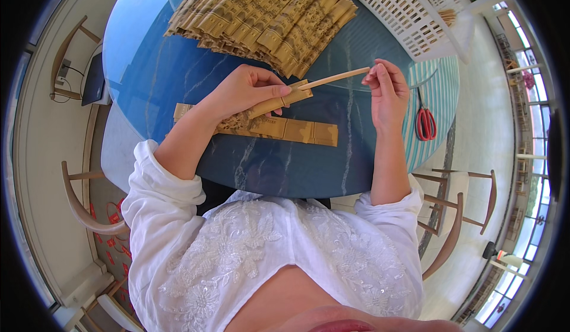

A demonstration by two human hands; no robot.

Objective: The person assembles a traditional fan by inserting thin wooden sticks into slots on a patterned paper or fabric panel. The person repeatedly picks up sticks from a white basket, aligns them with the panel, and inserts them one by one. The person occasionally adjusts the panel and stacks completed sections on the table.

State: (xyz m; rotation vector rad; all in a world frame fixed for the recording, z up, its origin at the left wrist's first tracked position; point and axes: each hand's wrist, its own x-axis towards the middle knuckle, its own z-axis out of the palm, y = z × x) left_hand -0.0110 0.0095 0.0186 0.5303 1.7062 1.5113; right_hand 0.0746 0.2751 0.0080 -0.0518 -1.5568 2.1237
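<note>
Gripping a gold paper sleeve [279, 102] in the left hand [246, 91], fingers curled tight around it, at centre frame above the blue table [148, 65]. Pinching the far end of a pair of chopsticks [341, 77] between right hand [387, 91] fingertips, near end sitting in the sleeve's mouth. Lying flat just below, toward lower centre: a row of sleeves [285, 129]. Fanning across top centre: a sleeve pile [267, 17]. Resting at right: red scissors [425, 121]; upper right, a white basket [398, 11].
</note>
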